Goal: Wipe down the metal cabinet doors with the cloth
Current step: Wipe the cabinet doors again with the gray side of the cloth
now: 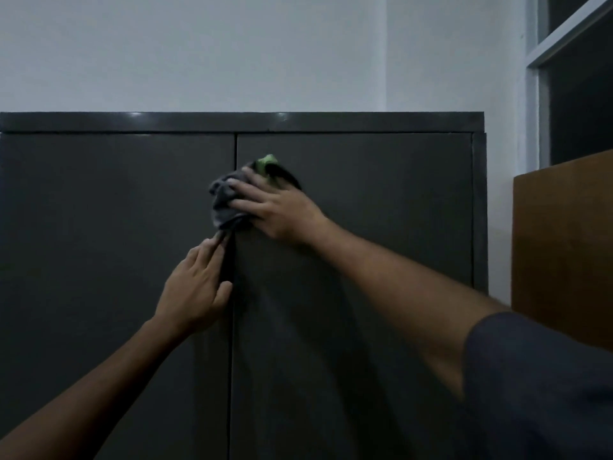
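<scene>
right hand (pixel 278 207) flat, fingers spread, pressing bunched grey cloth with green patch (pixel 229 200) onto dark grey metal cabinet doors (pixel 365 227) at centre seam near top edge | left hand (pixel 195 287) just below, two fingers straight on seam, holding nothing

A bunched cloth (pixel 225 200) lay pressed against the metal cabinet (pixel 365 227), over its door seam near the top edge.

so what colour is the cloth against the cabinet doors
Mostly grey, with a green patch and a black part at its top; the cloth shows in the head view.
</scene>
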